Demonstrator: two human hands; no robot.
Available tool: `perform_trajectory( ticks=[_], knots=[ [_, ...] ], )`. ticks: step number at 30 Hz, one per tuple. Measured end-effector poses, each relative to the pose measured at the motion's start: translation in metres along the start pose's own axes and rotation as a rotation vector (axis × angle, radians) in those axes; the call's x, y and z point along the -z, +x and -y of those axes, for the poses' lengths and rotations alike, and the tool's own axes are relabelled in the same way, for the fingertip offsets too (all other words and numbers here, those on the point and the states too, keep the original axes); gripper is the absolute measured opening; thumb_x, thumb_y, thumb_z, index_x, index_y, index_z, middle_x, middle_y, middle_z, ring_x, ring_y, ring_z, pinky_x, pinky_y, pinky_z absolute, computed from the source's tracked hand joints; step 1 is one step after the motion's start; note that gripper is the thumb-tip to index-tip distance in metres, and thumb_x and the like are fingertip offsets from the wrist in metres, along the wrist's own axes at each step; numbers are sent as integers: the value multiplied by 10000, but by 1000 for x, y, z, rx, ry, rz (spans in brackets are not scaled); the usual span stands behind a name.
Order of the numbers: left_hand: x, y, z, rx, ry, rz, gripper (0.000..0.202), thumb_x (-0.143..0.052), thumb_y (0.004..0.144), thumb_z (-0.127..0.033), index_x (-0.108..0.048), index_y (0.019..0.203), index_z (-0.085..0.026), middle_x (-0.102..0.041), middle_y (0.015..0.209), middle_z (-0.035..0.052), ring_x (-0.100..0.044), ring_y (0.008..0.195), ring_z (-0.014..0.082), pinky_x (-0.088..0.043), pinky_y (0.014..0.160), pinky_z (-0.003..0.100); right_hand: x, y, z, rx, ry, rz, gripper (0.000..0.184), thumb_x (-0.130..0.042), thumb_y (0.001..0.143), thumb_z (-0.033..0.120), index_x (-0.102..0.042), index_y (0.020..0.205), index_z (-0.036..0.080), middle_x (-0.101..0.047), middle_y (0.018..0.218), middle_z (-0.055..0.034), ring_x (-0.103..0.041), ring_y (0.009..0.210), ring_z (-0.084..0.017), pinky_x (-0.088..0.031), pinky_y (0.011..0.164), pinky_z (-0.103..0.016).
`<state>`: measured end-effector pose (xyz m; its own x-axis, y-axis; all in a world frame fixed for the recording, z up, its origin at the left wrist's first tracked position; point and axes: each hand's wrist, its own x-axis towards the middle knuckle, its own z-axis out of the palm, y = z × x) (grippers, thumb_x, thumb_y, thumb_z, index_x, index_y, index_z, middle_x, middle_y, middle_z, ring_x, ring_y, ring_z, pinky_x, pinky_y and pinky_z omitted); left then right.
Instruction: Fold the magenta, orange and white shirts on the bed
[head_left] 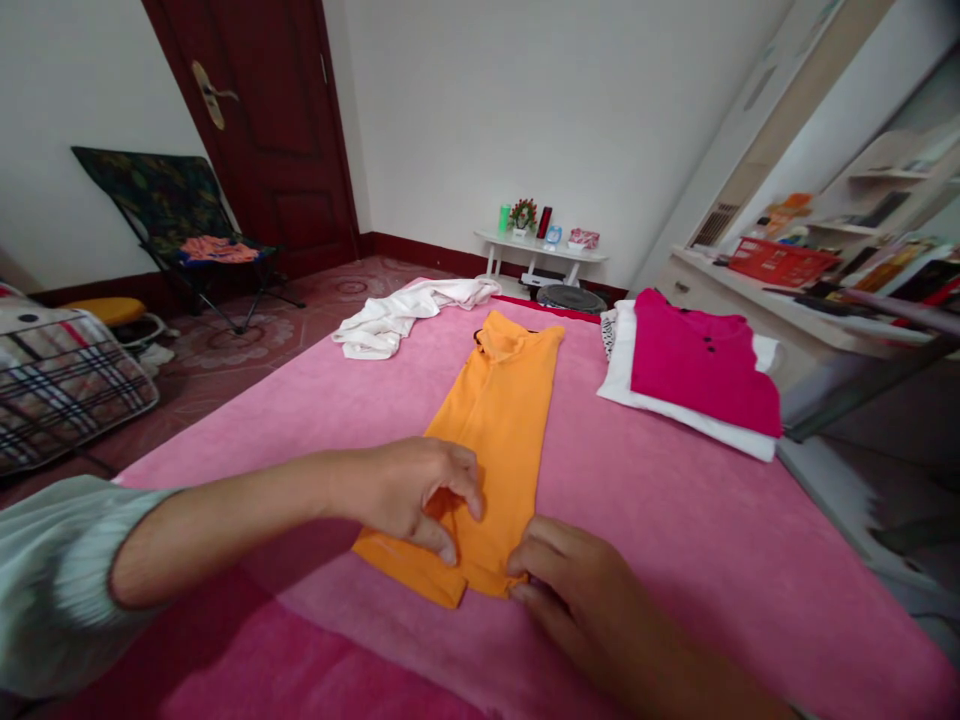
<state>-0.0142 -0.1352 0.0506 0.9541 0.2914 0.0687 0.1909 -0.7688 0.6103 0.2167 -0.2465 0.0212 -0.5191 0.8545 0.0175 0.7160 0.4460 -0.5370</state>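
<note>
Orange top lies folded long & narrow on the pink-covered bed, approx. mid-width, collar end twd the far edge, hem end twd the near edge. Hem has a small step in it, btwn the two hands.

L hand comes in from the bed's left side, over the left part of the top nr the hem: thumb & fingers curved, tips apart, grip loose, orange cloth visible in the gap; can't tell if the tips press on it. R hand is at the hem's right corner, thumb & fingers pinching the cloth edge.

White garment lies loosely bunched along the bed's far edge, twd the far left corner. Nr the right edge, twd the far right corner, a folded pile: magenta top w/ dark buttons, over a white folded garment, black-&-white patterned cloth showing at the pile's left. Darker magenta cloth covers the near left part of the bed.

Past the far edge, a low white table w/ green cup, potted plant, blue clock. Off the left side, a camo folding chair w/ orange-&-blue cloth on its seat. Off the right, a red basket on a white cabinet.
</note>
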Motion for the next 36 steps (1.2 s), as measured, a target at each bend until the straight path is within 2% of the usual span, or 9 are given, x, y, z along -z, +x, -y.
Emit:
perform_trajectory(
  ticks=[4, 8, 12, 16, 23, 27, 29, 33, 36],
  knots=[
    [-6, -7, -7, -22, 88, 41, 163, -710, 743, -165, -656, 889, -212, -644, 852, 20, -599, 776, 150, -441, 705, 231, 9, 1, 8, 2, -5, -32, 137, -523, 810, 124, -518, 689, 188, -547, 807, -5, -492, 747, -128, -351, 637, -243],
    [-11, -9, -7, 16, 68, 34, 182, -594, 777, -36, -656, 830, -198, -670, 813, 19, -622, 776, 144, -443, 708, 215, 7, -3, 11, -53, 5, -44, 97, -545, 768, 114, -510, 739, 199, -546, 820, 4, -490, 758, -130, -345, 663, -253],
    [-12, -11, -11, 36, 61, 32, 191, -586, 769, -27, -658, 828, -193, -675, 807, 17, -623, 757, 138, -443, 695, 203, -3, -5, 10, -147, 11, -25, 243, -577, 739, 141, -555, 966, 225, -579, 930, -3, -513, 829, -149, -362, 740, -271],
    [-13, -15, -25, 30, 36, 48, 207, -593, 745, -11, -659, 824, -191, -681, 811, 7, -623, 747, 127, -445, 694, 189, -4, -4, 15, -101, -14, 44, 135, -472, 771, 98, -552, 802, 203, -578, 878, -7, -509, 809, -138, -358, 741, -261],
    [-3, -3, -34, 34, -13, 214, 123, -629, 780, -113, -706, 844, -185, -703, 760, -3, -603, 630, 101, -417, 560, 158, 14, 8, 22, -146, 116, 174, 72, -545, 718, 137, -588, 693, 189, -583, 753, 32, -485, 652, -85, -323, 589, -206],
    [9, 37, 0, 110, 145, -63, 198, -561, 818, -138, -699, 949, -191, -711, 922, 24, -644, 821, 133, -462, 751, 191, 21, 24, 14, -281, 283, 232, 95, -561, 736, 187, -642, 785, 194, -543, 642, 52, -460, 561, -76, -291, 493, -195],
    [10, 61, 29, 138, 228, -208, 269, -541, 844, -186, -655, 1087, -182, -662, 1105, 68, -617, 1002, 174, -447, 898, 250, 20, 32, 5, -284, 288, 150, 124, -542, 744, 165, -643, 811, 190, -537, 649, 49, -461, 564, -81, -304, 496, -197],
    [1, 99, 91, 300, 389, -323, 400, -470, 902, -282, -533, 1271, -143, -496, 1347, 143, -484, 1240, 241, -377, 1044, 355, 12, 41, -16, -128, 158, -123, 256, -502, 712, 54, -643, 872, 195, -588, 919, -8, -538, 789, -114, -406, 700, -221],
    [-4, 114, 119, 347, 444, -376, 448, -395, 940, -338, -475, 1326, -127, -410, 1430, 153, -377, 1335, 254, -284, 1119, 387, 8, 36, -29, -14, 99, -191, 334, -443, 735, 15, -611, 951, 208, -587, 1011, -33, -531, 943, -147, -411, 828, -261]
  ],
)
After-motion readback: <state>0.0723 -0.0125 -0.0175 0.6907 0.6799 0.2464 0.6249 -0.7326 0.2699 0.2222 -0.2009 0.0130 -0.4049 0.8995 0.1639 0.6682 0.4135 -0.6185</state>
